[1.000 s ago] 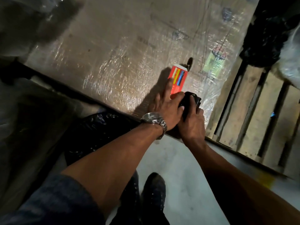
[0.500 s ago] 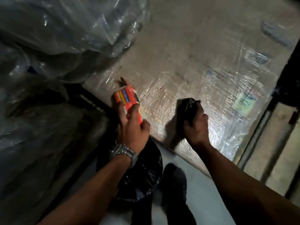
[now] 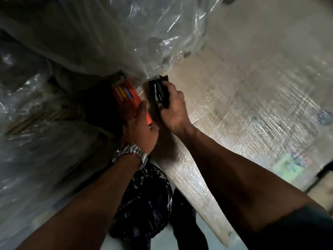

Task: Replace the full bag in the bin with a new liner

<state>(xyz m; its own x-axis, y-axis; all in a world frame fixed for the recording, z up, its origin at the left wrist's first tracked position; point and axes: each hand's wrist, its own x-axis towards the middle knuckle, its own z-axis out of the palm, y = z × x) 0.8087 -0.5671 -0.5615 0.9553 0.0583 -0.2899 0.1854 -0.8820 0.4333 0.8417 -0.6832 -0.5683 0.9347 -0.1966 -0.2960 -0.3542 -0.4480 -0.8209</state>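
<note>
Head view: the left hand (image 3: pixel 139 129) holds a flat orange carton (image 3: pixel 126 96) with coloured stripes, fingers laid along its face and thumb below, on the near corner of a stretch-wrapped cardboard slab (image 3: pixel 252 105). Just right of the carton, the right hand (image 3: pixel 173 107) is closed around a folded black liner (image 3: pixel 160 92), which touches the slab's top. Loose clear plastic sheeting (image 3: pixel 126 33) hangs over the slab's far-left edge and reaches down to both hands. Below the slab's near corner, under the left wrist with its metal watch (image 3: pixel 131 156), sits the black bin bag (image 3: pixel 144 199); the bin itself is hidden in shadow.

Judging from this, the liner is not yet opened. The slick wrap could let the carton slide off towards the bag, and the hanging sheeting could snag the liner as it is shaken out. The dim light may hide the liner's open end.
</note>
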